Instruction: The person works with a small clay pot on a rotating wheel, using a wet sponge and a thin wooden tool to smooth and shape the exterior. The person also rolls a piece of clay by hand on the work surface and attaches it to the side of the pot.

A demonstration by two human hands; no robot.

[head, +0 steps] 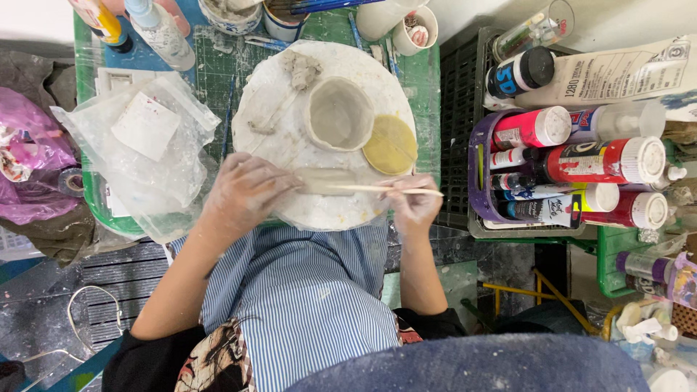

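On the round white clay-smeared work board (290, 145) the person's left hand (243, 190) lies palm down with the fingers spread, pressing on the near end of a flat pale grey strip of wet clay (327, 180) that runs across the board's front edge, while the right hand (412, 207) is pinched shut on a thin pale wooden stick tool (385, 189) laid along the strip's near side; the two hands are apart, one at each end of the strip. Just behind the strip sits a small hand-built grey clay cup (340, 114), open side up, and touching its right flank is a round yellow sponge disc (390, 144); a lump of spare grey clay (300, 69) rests at the far side of the board. To do this trimming well, it seems best to keep the left hand flat and light so the strip neither stretches nor sticks, and to draw the stick in one steady pull, held low and close to the board, so the edge comes out straight rather than ragged. A crumpled clear plastic bag (145, 138) lies to the left, and a purple basket of red and pink paint bottles (479, 170) stands well to the right
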